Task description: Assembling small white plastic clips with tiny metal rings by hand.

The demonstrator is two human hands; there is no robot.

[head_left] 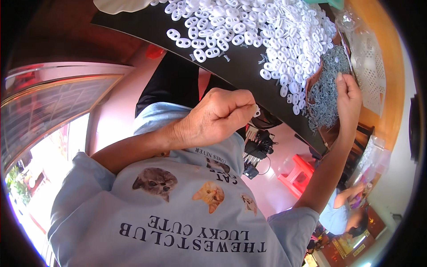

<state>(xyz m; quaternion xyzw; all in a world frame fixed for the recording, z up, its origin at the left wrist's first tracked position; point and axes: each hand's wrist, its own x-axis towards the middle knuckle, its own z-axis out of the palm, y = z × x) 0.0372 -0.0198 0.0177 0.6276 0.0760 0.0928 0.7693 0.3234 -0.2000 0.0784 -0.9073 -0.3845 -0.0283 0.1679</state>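
Note:
My left hand [220, 113] is closed in a pinch in front of my chest. A small white plastic piece [256, 112] pokes out between the thumb and fingertip; most of it is hidden. At the right, my right hand [348, 93] reaches to the edge of a heap of small grey metal pieces [327, 98], like little screws or springs. Its thumb and forefinger are pressed together, and what they hold, if anything, cannot be made out. Beside the grey heap spreads a large pile of white oval pieces [280, 35], each with two holes.
Both heaps lie on a black tabletop [218, 69], with a few stray grey pieces near its edge. Clear plastic packaging [369, 75] sits at the far right. Below are a red stool [297, 175] and black cables [260, 144]. Another person [340, 213] works at lower right.

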